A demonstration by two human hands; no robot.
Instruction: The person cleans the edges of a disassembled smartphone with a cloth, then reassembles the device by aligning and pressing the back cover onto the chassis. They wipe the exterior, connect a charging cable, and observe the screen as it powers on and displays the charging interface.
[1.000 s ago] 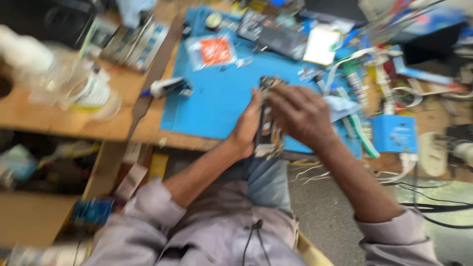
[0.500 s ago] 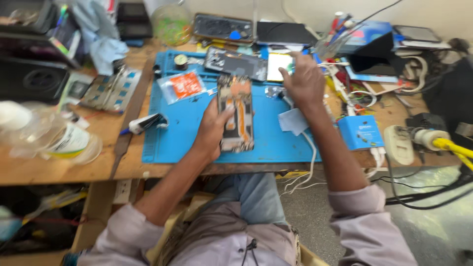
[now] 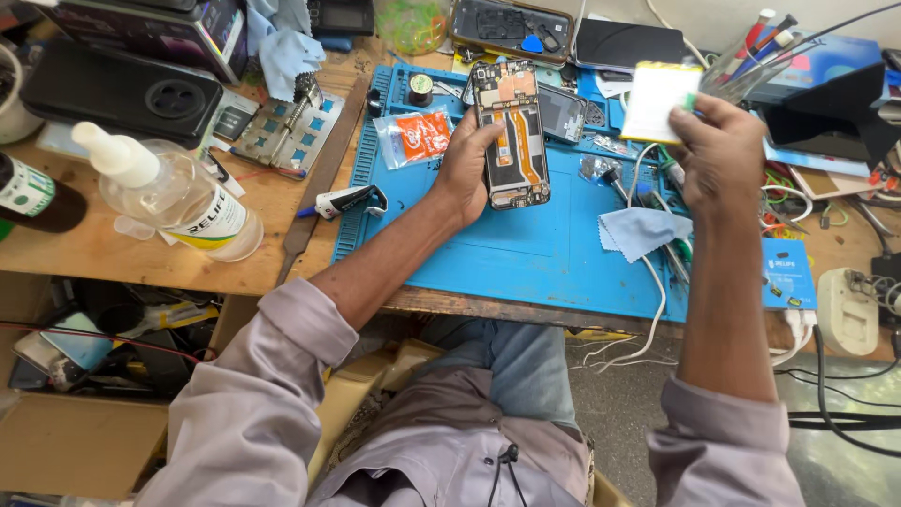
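At left of the frame, a clear plastic bottle (image 3: 183, 199) is seen lying on the wooden bench (image 3: 113, 253). At centre, an opened phone (image 3: 510, 133) — back cover off — is gripped along its edge by the left hand (image 3: 466, 169) over the blue mat (image 3: 526, 253). Upper right, a pale flat battery (image 3: 660, 101) is pinched in the fingers of the raised right hand (image 3: 718, 150); a blue cloth (image 3: 643, 230) is laid just below.

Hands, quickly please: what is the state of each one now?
Left hand: closed on the opened phone, over the blue mat.
Right hand: closed on the flat white battery.
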